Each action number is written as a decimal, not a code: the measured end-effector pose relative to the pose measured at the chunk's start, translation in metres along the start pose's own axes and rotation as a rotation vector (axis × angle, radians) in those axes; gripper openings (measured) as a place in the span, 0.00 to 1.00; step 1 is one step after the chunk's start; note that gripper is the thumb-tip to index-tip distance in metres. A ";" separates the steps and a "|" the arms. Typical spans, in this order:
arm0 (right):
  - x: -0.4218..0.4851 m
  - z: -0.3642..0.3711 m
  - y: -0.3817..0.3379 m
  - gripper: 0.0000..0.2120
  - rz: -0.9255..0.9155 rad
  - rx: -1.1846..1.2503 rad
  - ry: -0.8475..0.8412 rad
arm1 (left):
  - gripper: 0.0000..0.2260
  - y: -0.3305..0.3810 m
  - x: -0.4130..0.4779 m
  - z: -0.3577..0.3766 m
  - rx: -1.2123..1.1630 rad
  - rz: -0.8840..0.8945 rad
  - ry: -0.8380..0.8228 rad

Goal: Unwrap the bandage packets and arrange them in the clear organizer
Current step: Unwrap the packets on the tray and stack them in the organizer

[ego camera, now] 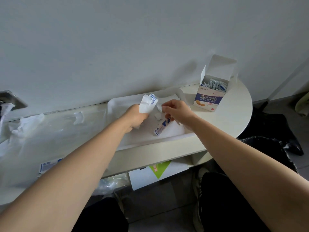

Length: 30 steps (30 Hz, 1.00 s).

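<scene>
My left hand (136,115) is closed around a bunch of torn white-and-blue bandage wrappers (148,102) that stick up from its fist. My right hand (178,111) pinches a small white scrap of wrapper (160,108) between thumb and fingers, right beside the bunch. Both hands hover over a shallow white tray (173,136). Below the right hand, a bandage packet (161,128) with blue print lies on the tray, with loose white paper scraps around it. An open bandage box (211,96) full of packets stands upright to the right.
The tray rests on a white rounded shelf (234,114) against the wall. Clear plastic sheeting (41,131) covers the left side, with a blue-printed packet (50,165) under it. A green-and-white carton (158,173) sits below the shelf; a black bag (275,144) lies at the right.
</scene>
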State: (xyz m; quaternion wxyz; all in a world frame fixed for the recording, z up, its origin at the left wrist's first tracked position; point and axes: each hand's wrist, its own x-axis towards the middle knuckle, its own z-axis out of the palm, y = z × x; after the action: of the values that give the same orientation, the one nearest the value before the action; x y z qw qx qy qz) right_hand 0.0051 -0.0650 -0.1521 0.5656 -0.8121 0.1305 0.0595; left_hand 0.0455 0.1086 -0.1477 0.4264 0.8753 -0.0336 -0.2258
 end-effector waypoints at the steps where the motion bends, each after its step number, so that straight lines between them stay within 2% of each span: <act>1: -0.002 0.002 -0.005 0.08 0.004 0.076 -0.022 | 0.08 0.002 -0.007 -0.002 -0.056 0.024 -0.031; 4: -0.008 0.010 -0.017 0.08 0.038 0.218 -0.116 | 0.06 0.010 -0.026 -0.002 -0.214 0.074 -0.144; 7: -0.013 0.018 -0.022 0.06 0.065 0.239 -0.107 | 0.08 0.014 -0.038 0.005 -0.422 0.038 -0.214; 10: -0.018 0.019 -0.023 0.05 0.101 0.301 -0.063 | 0.09 0.013 -0.045 0.012 -0.475 0.044 -0.142; 14: -0.027 0.017 -0.025 0.06 0.133 0.334 -0.020 | 0.05 0.006 -0.047 0.018 -0.458 0.075 0.032; 15: -0.029 0.018 -0.025 0.07 0.135 0.334 -0.014 | 0.06 0.004 -0.048 0.019 -0.459 0.059 0.061; 18: -0.031 0.020 -0.023 0.07 0.145 0.343 -0.001 | 0.23 -0.001 -0.050 0.021 -0.479 0.029 0.106; 19: -0.030 0.021 -0.022 0.07 0.151 0.343 0.003 | 0.23 -0.003 -0.050 0.020 -0.481 0.020 0.145; 22: -0.028 0.025 -0.020 0.07 0.162 0.346 0.006 | 0.20 -0.010 -0.048 0.017 -0.470 0.003 0.255; 26: -0.024 0.028 -0.019 0.05 0.162 0.358 0.003 | 0.10 -0.017 -0.039 0.014 -0.544 -0.002 0.256; 28: -0.023 0.029 -0.020 0.05 0.153 0.363 -0.003 | 0.05 -0.018 -0.035 0.012 -0.618 -0.082 0.270; 30: -0.023 0.028 -0.020 0.04 0.146 0.375 -0.009 | 0.04 -0.016 -0.035 0.010 -0.711 -0.180 0.247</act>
State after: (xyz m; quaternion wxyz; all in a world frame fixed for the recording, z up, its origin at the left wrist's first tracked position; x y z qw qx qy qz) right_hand -0.0098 -0.0295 -0.1386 0.7016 -0.6807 0.1954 0.0788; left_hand 0.0079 0.1199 -0.1521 0.6826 0.6928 0.1752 -0.1529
